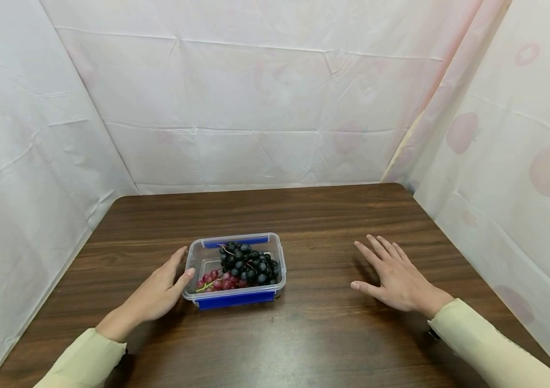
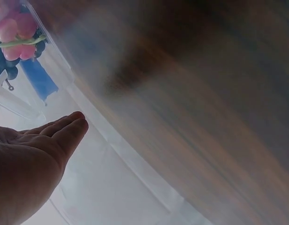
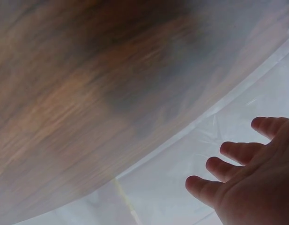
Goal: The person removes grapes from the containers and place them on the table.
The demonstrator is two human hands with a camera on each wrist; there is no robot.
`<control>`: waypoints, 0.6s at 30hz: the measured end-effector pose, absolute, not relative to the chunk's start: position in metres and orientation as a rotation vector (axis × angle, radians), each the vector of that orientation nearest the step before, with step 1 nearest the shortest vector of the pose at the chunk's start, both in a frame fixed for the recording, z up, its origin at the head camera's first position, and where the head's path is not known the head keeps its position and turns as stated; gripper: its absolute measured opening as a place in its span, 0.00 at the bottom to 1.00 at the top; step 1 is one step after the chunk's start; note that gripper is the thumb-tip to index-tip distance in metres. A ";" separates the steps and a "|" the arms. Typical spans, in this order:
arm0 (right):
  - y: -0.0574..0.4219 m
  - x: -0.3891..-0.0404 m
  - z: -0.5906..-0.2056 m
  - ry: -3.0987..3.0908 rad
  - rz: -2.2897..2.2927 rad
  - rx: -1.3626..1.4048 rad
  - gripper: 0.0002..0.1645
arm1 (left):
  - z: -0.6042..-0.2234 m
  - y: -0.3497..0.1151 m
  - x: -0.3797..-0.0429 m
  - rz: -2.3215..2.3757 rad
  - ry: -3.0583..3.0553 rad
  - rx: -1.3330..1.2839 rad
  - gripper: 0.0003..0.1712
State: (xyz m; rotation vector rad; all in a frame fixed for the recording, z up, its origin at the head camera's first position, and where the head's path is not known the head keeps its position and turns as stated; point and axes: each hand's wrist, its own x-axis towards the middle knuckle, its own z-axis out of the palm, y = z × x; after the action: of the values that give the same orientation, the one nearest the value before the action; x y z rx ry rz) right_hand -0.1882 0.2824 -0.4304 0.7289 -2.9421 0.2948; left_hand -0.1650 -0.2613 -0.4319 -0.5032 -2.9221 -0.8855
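A clear plastic food container point(image 1: 282, 264) with blue side clips sits on the table, its top uncovered. Inside it lie a bunch of black grapes point(image 1: 250, 264) and, at the front left, a bunch of red grapes point(image 1: 226, 281) with a green stem. My left hand point(image 1: 158, 291) is at the container's left side, fingers extended, the thumb tip over the rim; whether it touches cannot be told. In the left wrist view the red grapes point(image 2: 26, 26) show at the upper left. Well to the right of the container, my right hand point(image 1: 396, 277) holds nothing, its fingers spread.
The dark wood-grain table point(image 1: 313, 345) has rounded far corners. White sheeting point(image 1: 255, 108) hangs behind it and on both sides, with faint fruit prints on the right sheet point(image 1: 522, 161).
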 end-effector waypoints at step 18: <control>0.277 -0.187 -0.431 -2.948 0.302 0.744 0.57 | -0.432 -0.256 -0.163 -0.855 -2.954 -0.494 0.43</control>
State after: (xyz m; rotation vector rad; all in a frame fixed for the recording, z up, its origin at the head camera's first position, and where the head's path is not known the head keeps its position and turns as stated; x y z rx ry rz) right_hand -0.1868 0.2772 -0.4311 0.7441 -2.9484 0.3018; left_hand -0.1625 -0.2561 -0.4319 -0.4945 -2.9538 -0.8547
